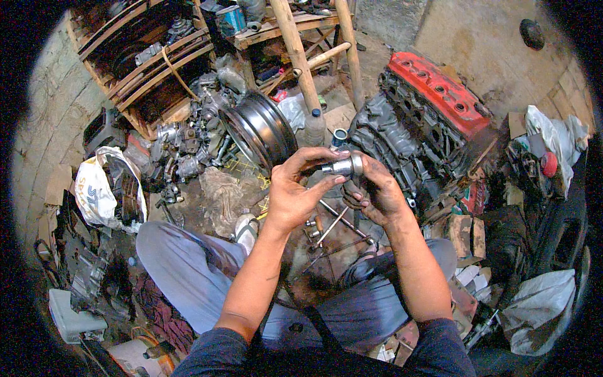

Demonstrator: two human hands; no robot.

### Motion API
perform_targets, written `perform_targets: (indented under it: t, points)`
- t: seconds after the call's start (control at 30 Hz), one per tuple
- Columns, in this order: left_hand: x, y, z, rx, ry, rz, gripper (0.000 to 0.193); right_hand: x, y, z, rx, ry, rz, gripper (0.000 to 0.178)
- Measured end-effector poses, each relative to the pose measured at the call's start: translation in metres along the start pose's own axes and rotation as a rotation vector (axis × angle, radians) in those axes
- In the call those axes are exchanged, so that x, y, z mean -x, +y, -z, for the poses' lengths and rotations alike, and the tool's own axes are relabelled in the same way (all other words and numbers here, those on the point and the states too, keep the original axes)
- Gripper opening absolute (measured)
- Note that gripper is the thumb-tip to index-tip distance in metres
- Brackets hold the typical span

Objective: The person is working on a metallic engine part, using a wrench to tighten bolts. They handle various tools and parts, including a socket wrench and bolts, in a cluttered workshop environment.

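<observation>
In front of my knees I hold up a small shiny metal part [341, 168], a stepped cylinder with a narrow left end and a wider collar on the right. The thumb and fingertips of my left hand [294, 190] pinch its narrower side. Around the wide end curl the fingers of my right hand [379, 188], which are smeared dark with grease. Its exact kind I cannot make out. Below my hands, a metal bar tool [333, 227] and other thin tools lie on the stained floor between my legs.
Ahead on the right is an engine with a red valve cover [440, 91]. A steel wheel rim [260, 129] stands ahead on the left, beside heaped metal parts [191, 147]. A plastic bottle [315, 129] stands near a wooden ladder [298, 60]. A white bag [94, 188] sits far left.
</observation>
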State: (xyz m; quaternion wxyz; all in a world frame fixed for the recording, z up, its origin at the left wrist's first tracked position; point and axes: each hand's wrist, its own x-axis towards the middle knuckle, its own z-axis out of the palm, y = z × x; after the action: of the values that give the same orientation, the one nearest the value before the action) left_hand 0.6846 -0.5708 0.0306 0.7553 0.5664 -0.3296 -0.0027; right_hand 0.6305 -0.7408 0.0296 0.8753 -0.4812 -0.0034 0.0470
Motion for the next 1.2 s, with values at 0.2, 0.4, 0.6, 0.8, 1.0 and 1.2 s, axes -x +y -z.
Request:
perform_targets:
  t: [0.2, 0.4, 0.6, 0.8, 1.0, 1.2]
  points:
    - [-0.002, 0.001, -0.004, -0.034, 0.009, 0.017, 0.032, 0.002, -0.003, -0.011, 0.036, 0.066, 0.014, 0.045]
    - [-0.003, -0.005, -0.004, -0.164, -0.008, 0.114, 0.031, -0.002, 0.014, 0.000, -0.058, 0.061, -0.158, 0.058]
    - [-0.003, -0.003, -0.009, -0.167, -0.034, 0.099, 0.028, -0.002, 0.021, 0.018, -0.050, 0.080, -0.096, 0.051]
    - [-0.002, -0.013, -0.008, -0.212, -0.016, 0.045, 0.023, -0.007, 0.027, 0.020, -0.011, 0.265, -0.059, 0.043]
    - [-0.002, -0.010, -0.003, -0.282, 0.015, 0.052, 0.021, -0.005, 0.010, -0.020, 0.000, 0.394, -0.028, 0.037]
    - [-0.002, -0.018, -0.003, -0.335, 0.019, 0.154, 0.019, -0.006, 0.014, -0.004, 0.065, 0.356, -0.007, 0.034]
